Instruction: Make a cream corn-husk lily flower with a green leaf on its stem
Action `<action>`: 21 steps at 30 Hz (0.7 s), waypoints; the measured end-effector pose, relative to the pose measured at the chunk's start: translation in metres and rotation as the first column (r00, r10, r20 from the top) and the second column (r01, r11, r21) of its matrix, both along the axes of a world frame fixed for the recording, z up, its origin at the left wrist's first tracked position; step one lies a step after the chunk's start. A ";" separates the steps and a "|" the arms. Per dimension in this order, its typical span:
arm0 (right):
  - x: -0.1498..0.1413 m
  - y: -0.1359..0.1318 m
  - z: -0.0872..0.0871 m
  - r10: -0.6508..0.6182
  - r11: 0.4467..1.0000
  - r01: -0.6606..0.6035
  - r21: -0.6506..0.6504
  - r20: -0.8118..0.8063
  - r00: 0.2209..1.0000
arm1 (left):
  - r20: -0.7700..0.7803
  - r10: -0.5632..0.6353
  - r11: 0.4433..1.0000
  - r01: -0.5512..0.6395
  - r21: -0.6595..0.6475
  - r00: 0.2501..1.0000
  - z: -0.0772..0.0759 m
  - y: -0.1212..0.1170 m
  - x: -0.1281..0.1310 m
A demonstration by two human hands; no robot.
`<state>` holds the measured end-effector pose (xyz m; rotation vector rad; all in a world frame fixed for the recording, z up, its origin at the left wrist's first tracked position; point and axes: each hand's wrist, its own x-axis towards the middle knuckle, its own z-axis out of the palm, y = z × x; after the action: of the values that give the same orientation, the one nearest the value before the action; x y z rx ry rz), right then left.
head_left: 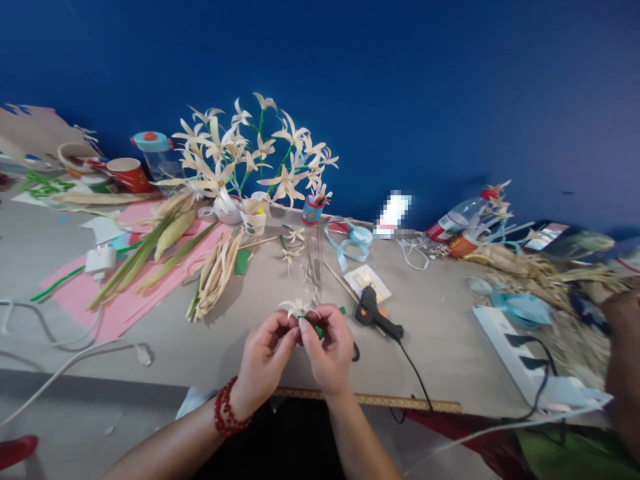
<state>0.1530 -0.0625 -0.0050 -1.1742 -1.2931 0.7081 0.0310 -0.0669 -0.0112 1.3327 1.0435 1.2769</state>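
Near the table's front edge, both hands meet around a small white handmade flower point(299, 307). My left hand point(266, 348), with red bead bracelets at its wrist, pinches the flower's base from the left. From the right, my right hand point(327, 348) closes its thumb and fingers on the same base. Bits of green point(319, 331) show between the right fingers; whether they are tape or paper I cannot tell. Thin wires point(314, 260) lie just beyond the hands, beside loose small flowers point(290, 257). To the right rests a black hot glue gun point(369, 308) with its cord.
Finished flowers on green stems point(260, 150) stand at the back against the blue wall. Corn husks point(217, 280) lie on pink paper point(123, 313) at left. A power strip point(520, 360), blue ribbon point(350, 240) and a plastic bottle point(457, 217) are at right, near another person's arm point(623, 360).
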 end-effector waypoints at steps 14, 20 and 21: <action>-0.002 -0.004 0.003 -0.046 0.996 0.039 0.084 0.077 0.996 | -0.063 0.057 0.997 -0.054 0.050 0.996 -0.001 -0.002 0.001; -0.003 -0.004 0.003 -0.048 0.998 0.045 0.054 0.047 0.998 | -0.036 0.055 0.997 -0.053 0.047 0.998 -0.007 -0.004 0.002; -0.004 -0.003 0.003 -0.049 0.998 0.047 0.048 0.045 0.998 | -0.036 0.058 0.997 -0.056 0.051 0.998 -0.009 -0.004 0.002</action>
<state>0.1488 -0.0655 -0.0016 -1.1858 -1.3090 0.6151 0.0327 -0.0710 -0.0201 1.3782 1.0881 1.3328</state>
